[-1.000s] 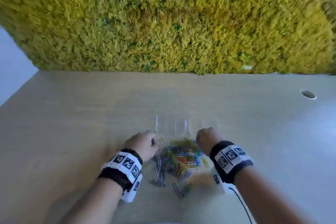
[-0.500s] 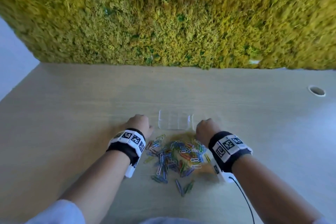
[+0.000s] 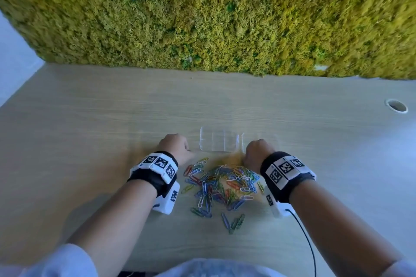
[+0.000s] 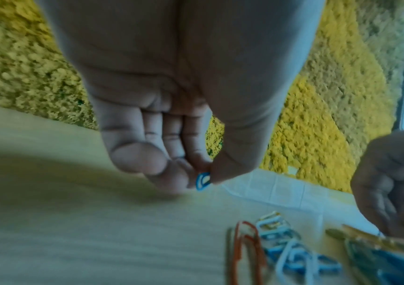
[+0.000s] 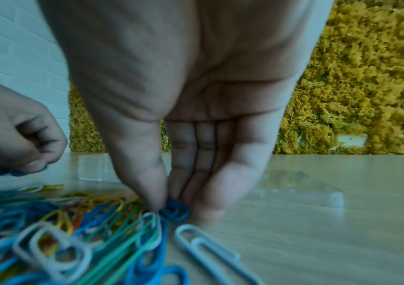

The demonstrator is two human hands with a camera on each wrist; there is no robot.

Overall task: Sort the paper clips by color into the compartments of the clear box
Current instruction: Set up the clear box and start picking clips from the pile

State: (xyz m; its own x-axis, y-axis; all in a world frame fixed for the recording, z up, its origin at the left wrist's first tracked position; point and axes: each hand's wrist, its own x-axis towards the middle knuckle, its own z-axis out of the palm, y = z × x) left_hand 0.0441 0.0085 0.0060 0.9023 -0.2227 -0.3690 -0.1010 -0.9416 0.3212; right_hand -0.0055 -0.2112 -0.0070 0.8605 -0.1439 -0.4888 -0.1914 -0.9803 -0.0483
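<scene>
**Q.** Which step is shown?

**A.** Pick-up. The left hand pinches a blue paper clip between thumb and fingertips, just left of the clear compartment box. The right hand pinches another blue clip at the far edge of the mixed clip pile, thumb and fingers closed on it; whether it has left the wooden desk cannot be told.

**Q.** Where do the task's things lie?

**A.** The pile lies on the desk between the wrists, just in front of the box. The box's compartments appear empty, so sorting is judged barely begun.

**Q.** What does the next move call for?

**A.** Probably carrying both blue clips over the box rim into one compartment and releasing them there. The clips are thin and interlocked, so a neighbour may be dragged along.

**Q.** What differs from half a second earlier?

**A.** Very little: both hands remain beside the box's near corners and the box has not visibly moved. One second earlier the hands lay nearer the pile, the box looking tilted.
</scene>
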